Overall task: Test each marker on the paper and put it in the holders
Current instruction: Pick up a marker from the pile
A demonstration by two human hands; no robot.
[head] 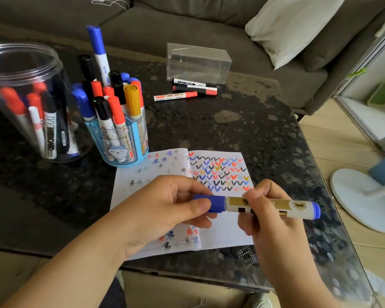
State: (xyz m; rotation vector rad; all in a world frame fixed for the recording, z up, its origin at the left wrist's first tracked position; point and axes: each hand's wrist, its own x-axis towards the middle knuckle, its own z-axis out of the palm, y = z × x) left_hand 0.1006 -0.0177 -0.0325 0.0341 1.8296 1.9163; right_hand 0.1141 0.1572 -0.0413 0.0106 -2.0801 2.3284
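Room: a grey sofa (pixel 187 23) runs along the back with a pale cushion (pixel 296 30) on it, wood floor to the right, and a white fan base (pixel 362 201) standing there.
Surface: a dark speckled glass-topped table (pixel 265 134), worn in pale patches.
Paper: an open notebook (pixel 222 230) lies flat near the front edge; its right page is packed with rows of red, blue, black and yellow ticks, its left page dotted with small star scribbles.
Blue marker: here it is, a blue marker (pixel 271 207) held level over the notebook, white barrel with gold label blocks, blue cap to the left, blue end to the right. The label writing is too small to read.
Left hand: the left hand (pixel 165 207) pinches the blue cap between thumb and fingers.
Right hand: the right hand (pixel 269 221) wraps its fingers round the barrel.
Blue holder: a blue holder (pixel 118 141) with a cartoon face stands left of the notebook, crammed with red, blue, black and yellow markers, caps up.
Clear jar: a clear jar (pixel 25 101) at far left holds more markers; one black barrel reads "WHITEBOARD".
Loose markers: three loose markers (pixel 187 90) lie side by side further back; their print is unreadable.
Clear box: a clear box (pixel 198 63) sits just behind them.
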